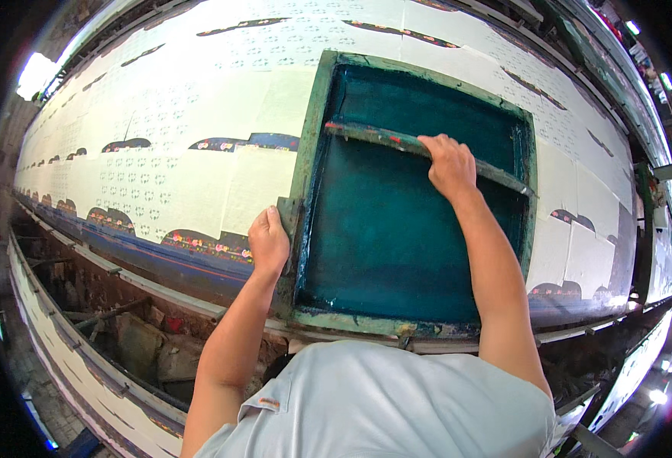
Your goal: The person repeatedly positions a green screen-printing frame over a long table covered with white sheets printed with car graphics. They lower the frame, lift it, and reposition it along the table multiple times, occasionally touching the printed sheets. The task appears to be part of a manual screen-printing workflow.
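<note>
One frame [311,145] adjoins the left hand [269,240], its bar [382,137] beneath the right hand [452,166].

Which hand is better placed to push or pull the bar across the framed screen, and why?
Probably the right hand: it grips the bar, which spans the inside of the frame. The left hand is at the frame's left edge, away from the bar, so seems better for steadying.

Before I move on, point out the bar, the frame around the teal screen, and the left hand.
Bar [382,137]: head view, on its length left of the right hand [452,166].
Frame [308,156]: head view, on its left rail.
Left hand [269,243]: head view, on its back.
</note>
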The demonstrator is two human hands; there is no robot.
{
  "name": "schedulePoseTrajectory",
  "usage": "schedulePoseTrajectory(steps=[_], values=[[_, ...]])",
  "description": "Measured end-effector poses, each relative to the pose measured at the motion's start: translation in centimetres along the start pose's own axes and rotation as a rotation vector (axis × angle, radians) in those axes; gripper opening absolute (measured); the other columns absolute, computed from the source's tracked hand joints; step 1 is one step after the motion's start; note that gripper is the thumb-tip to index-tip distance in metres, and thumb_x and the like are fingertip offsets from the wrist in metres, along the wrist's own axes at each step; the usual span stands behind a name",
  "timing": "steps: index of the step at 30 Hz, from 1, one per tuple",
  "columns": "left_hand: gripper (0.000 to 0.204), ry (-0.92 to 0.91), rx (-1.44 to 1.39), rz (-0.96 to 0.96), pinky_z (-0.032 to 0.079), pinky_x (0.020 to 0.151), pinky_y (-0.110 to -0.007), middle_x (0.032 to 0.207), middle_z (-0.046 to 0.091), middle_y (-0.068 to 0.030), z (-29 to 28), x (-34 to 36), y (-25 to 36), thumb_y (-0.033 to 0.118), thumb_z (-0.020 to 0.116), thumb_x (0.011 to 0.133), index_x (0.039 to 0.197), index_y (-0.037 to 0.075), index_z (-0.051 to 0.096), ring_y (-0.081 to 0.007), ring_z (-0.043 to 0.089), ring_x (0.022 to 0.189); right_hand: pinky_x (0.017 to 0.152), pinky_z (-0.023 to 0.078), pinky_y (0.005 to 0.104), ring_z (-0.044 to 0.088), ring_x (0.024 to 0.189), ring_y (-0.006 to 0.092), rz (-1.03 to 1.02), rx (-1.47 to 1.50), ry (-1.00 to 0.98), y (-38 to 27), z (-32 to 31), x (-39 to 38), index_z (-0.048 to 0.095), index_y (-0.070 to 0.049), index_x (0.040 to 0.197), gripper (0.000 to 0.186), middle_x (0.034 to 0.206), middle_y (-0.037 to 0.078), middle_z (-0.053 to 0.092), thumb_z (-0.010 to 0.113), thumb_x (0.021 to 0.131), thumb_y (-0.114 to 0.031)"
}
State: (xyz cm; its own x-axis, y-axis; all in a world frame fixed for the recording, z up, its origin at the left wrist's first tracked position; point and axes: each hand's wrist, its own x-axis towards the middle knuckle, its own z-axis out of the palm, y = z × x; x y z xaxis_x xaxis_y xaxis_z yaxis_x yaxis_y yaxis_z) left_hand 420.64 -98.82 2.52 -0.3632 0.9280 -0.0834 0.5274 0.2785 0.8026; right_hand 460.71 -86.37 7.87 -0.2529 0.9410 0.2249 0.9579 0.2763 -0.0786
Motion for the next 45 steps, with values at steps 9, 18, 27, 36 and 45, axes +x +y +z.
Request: schedulePoseTrajectory(steps=[9,18,27,36,45], values=[[0.048,0.101,0.118,-0.028,0.052,0.084,-0.059,0.099,0.073,-0.0319,0.7,-0.4,1.8,0.033,0.047,0.117,0.100,-0.005,0.072,-0.0553,0.068,0.095,0.106,0.058,0.0509,0.073,0.123,0.0344,0.110,-0.042,-0.064,5.8,0.7,11.5,0.074,-0.027,0.139,0.054,0.128,0.009,0.077,0.066,0.092,-0.003],[0.048,0.097,0.176,-0.040,0.051,0.087,-0.064,0.098,0.070,-0.0329,0.3,-1.0,2.7,0.033,0.046,0.118,0.096,-0.003,0.068,-0.0568,0.067,0.098,0.103,0.058,0.0514,0.073,0.120,0.0370,0.100,0.000,-0.014,8.9,1.2,13.9,0.074,-0.026,0.141,0.057,0.126,0.011,0.077,0.060,0.094,0.002],[0.048,0.110,0.196,-0.004,0.050,0.084,-0.064,0.097,0.069,-0.0325,0.3,-0.8,2.6,0.033,0.045,0.118,0.093,-0.003,0.066,-0.0572,0.065,0.094,0.104,0.056,0.0544,0.071,0.125,0.0402,0.001,0.017,-0.154,10.8,0.7,15.2,0.075,-0.019,0.137,0.044,0.126,0.017,0.077,0.073,0.094,-0.008],[0.050,0.063,0.178,-0.006,0.052,0.092,-0.065,0.106,0.074,-0.0324,0.6,0.0,2.0,0.036,0.043,0.117,0.102,-0.002,0.073,-0.0568,0.068,0.104,0.100,0.058,0.0548,0.073,0.117,0.0416,-0.015,0.067,-0.274,4.1,-3.2,5.2,0.075,-0.020,0.135,0.042,0.122,0.015,0.077,0.078,0.093,-0.014],[0.051,0.062,0.117,0.056,0.054,0.093,-0.066,0.104,0.075,-0.0343,0.4,0.0,1.1,0.035,0.045,0.116,0.101,-0.004,0.075,-0.0558,0.071,0.103,0.092,0.060,0.0516,0.073,0.108,0.0370,-0.049,0.118,-0.254,-5.9,-6.0,-10.5,0.079,-0.022,0.127,0.038,0.108,0.010,0.074,0.077,0.092,-0.009]])
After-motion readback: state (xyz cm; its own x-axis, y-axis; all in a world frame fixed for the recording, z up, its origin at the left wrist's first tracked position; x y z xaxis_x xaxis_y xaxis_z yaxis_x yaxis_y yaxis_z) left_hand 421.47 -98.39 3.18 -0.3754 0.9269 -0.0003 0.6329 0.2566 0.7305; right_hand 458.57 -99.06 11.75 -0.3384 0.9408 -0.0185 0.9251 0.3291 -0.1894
